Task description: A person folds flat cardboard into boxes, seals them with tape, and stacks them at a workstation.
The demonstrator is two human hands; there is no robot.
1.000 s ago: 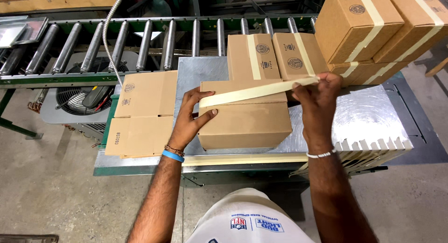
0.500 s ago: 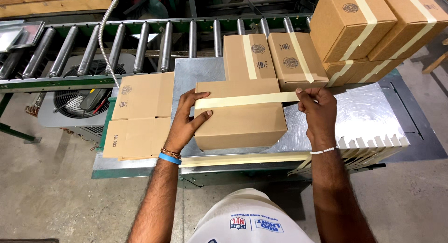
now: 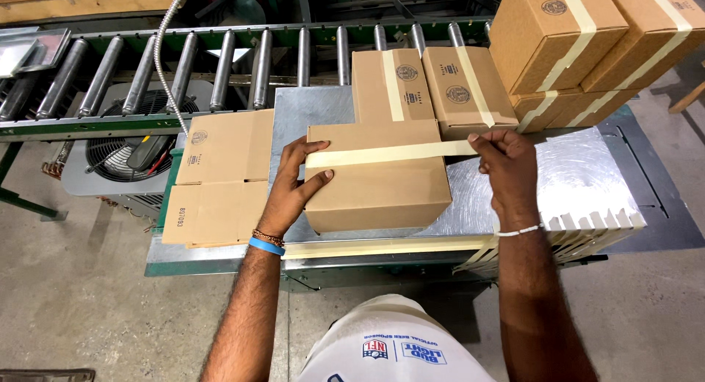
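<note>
On bench | L hand (image 3: 294, 187) flat on box (image 3: 378, 187), holds tape (image 3: 382, 154) end | R hand (image 3: 507, 165) pinches tape; fingertips hidden

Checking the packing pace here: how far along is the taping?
Done: taped boxes sit stacked at the rear right. In hand: left hand pins the tape strip on the box, right hand pulls its end past the edge. Left: pressing that end down; flat cartons wait.

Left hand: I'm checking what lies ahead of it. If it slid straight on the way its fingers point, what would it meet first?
Probably the taped box standing behind; the left hand already rests on the cardboard box, fingers pointing up-right across its top.
</note>
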